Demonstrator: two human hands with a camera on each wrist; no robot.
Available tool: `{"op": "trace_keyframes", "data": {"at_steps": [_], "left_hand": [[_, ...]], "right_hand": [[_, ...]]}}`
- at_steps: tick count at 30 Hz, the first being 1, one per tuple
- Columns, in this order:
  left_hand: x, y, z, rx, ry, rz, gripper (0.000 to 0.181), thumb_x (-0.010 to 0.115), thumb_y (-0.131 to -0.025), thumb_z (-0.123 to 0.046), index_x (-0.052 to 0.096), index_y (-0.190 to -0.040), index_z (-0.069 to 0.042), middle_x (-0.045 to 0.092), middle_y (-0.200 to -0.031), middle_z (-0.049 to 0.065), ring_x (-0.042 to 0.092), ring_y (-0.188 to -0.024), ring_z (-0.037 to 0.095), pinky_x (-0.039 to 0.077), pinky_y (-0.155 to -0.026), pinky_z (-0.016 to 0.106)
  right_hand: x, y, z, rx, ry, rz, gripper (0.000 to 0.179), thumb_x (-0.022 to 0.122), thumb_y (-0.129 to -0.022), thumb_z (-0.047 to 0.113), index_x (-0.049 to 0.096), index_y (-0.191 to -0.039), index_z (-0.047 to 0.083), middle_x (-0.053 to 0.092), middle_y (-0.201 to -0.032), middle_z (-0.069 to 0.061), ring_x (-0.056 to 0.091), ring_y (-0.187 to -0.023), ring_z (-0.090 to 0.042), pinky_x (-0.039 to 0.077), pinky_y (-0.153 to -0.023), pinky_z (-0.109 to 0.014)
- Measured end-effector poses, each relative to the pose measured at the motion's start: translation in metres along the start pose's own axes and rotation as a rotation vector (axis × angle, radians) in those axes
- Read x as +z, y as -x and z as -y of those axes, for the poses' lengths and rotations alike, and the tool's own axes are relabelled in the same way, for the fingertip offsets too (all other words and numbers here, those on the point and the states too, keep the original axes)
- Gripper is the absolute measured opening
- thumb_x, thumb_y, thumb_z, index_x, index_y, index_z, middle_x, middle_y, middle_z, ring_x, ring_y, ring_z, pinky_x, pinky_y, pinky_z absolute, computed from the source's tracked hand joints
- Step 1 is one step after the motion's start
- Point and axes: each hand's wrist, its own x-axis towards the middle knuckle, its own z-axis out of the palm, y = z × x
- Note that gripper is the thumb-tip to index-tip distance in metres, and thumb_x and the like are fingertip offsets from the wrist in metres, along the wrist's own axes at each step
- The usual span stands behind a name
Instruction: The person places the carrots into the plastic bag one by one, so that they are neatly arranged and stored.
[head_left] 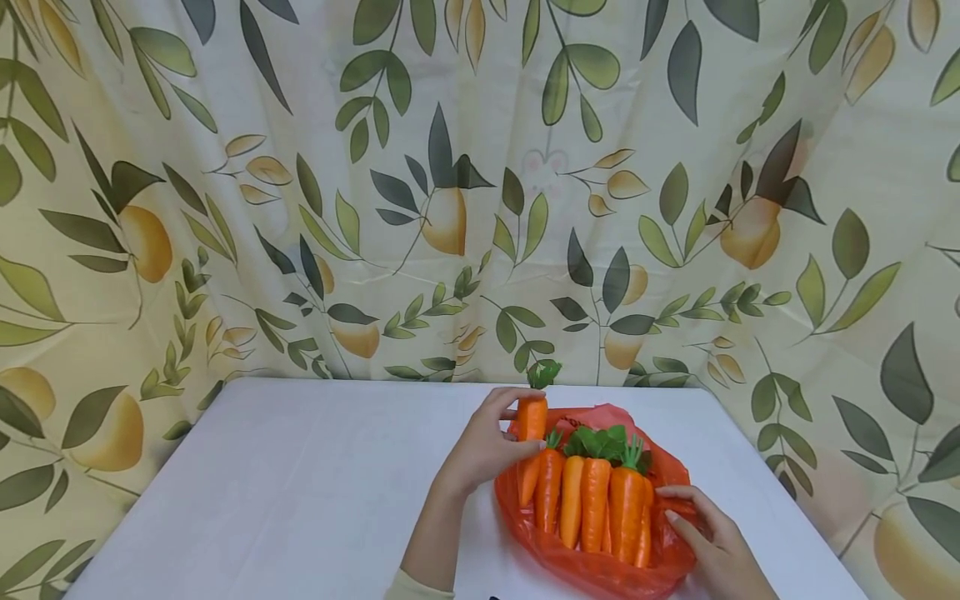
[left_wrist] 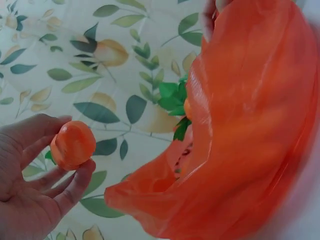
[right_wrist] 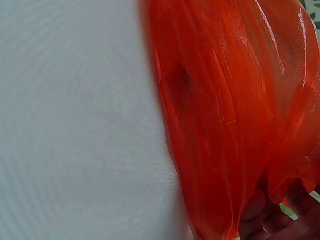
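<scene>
My left hand [head_left: 487,442] grips an orange carrot [head_left: 532,418] with a green leafy top, upright at the left side of a red plastic bag [head_left: 558,560]. In the left wrist view the thumb and fingers curl round this carrot [left_wrist: 74,145], whose blunt end faces the camera. Several other carrots [head_left: 596,500] lie side by side in the open bag, their green tops [head_left: 600,442] pointing away. At the bag's right edge my right hand [head_left: 712,533] pinches the plastic; in the right wrist view its fingers [right_wrist: 300,200] are partly hidden by the bag [right_wrist: 220,110].
The bag stands on a white-covered table [head_left: 315,492], right of the middle. White surface extends to the left of the bag and a narrower strip to its right. Behind the table hangs a curtain [head_left: 480,183] printed with leaves and fruit.
</scene>
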Motion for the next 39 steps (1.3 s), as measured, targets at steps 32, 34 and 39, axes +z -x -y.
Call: {"op": "trace_keyframes", "data": {"at_steps": [32,34,39], "left_hand": [[0.061,0.002,0.035,-0.072,-0.004,0.043,0.056,0.09,-0.078,-0.001,0.069,-0.123,-0.028,0.051,-0.146,-0.002,0.06,-0.108,0.014,0.057,-0.084,0.03],[0.061,0.003,0.036,-0.068,-0.009,0.04,0.057,0.09,-0.078,-0.001,0.069,-0.123,-0.027,0.05,-0.15,0.0,0.059,-0.108,0.013,0.056,-0.083,0.028],[0.061,0.002,0.04,-0.072,-0.007,0.012,0.057,0.09,-0.079,-0.002,0.069,-0.125,-0.028,0.052,-0.142,-0.006,0.059,-0.109,0.014,0.056,-0.08,0.025]], "right_hand": [[-0.002,0.0,-0.002,-0.013,0.029,-0.009,0.035,0.059,-0.106,0.011,0.053,-0.14,0.002,0.057,-0.136,-0.019,0.062,-0.109,-0.019,0.059,-0.085,-0.034],[-0.002,-0.001,-0.002,-0.006,0.034,-0.008,0.035,0.059,-0.106,0.011,0.053,-0.14,0.002,0.057,-0.136,-0.019,0.062,-0.109,-0.019,0.059,-0.085,-0.034],[-0.001,-0.001,-0.002,-0.002,0.036,-0.006,0.035,0.058,-0.106,0.012,0.053,-0.14,0.003,0.057,-0.138,-0.019,0.061,-0.111,-0.018,0.058,-0.087,-0.034]]}}
